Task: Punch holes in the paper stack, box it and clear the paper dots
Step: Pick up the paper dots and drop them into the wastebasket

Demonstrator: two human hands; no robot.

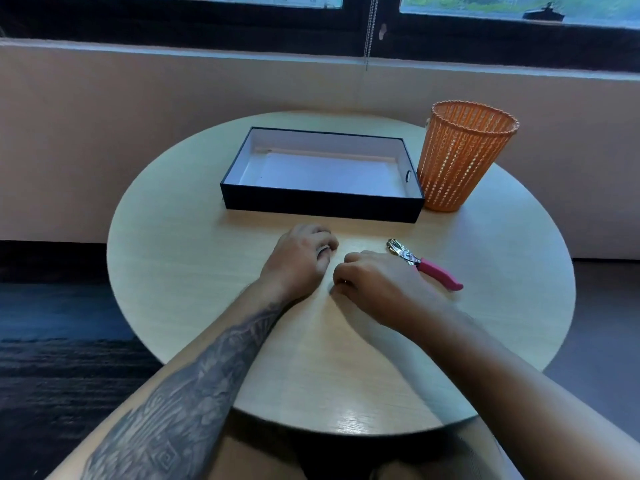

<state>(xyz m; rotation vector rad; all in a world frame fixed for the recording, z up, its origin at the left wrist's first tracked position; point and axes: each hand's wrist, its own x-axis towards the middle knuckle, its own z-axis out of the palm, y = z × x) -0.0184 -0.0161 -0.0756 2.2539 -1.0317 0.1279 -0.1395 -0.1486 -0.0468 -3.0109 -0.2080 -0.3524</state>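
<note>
Paper stack lies flat inside the black box [322, 202], seen as a white sheet surface covering the box floor; individual sheets and any punched holes cannot be made out. Round wooden table [180, 265] carries all items. Box stands open, without a lid, at the far centre of the table, long side toward the person, white inner walls, a small cut-out in its right end wall. Orange mesh basket [462, 161] stands upright just beside the right end of the box, close enough that contact cannot be ruled out. Left forearm, tattooed, and right forearm both reach in over the near table edge. Left hand [298, 261] rests knuckles up on the tabletop in front of the box, fingers curled together under the palm, a dark ring on one finger. Right hand [372, 282] rests just beside it, fingers bunched together and tips pressed toward the table surface; whether they pinch anything cannot be told. Hole punch [424, 265], metal head and pink handles, lies on the table at the right hand's outer side, untouched. Paper dots are too small to discern
</note>
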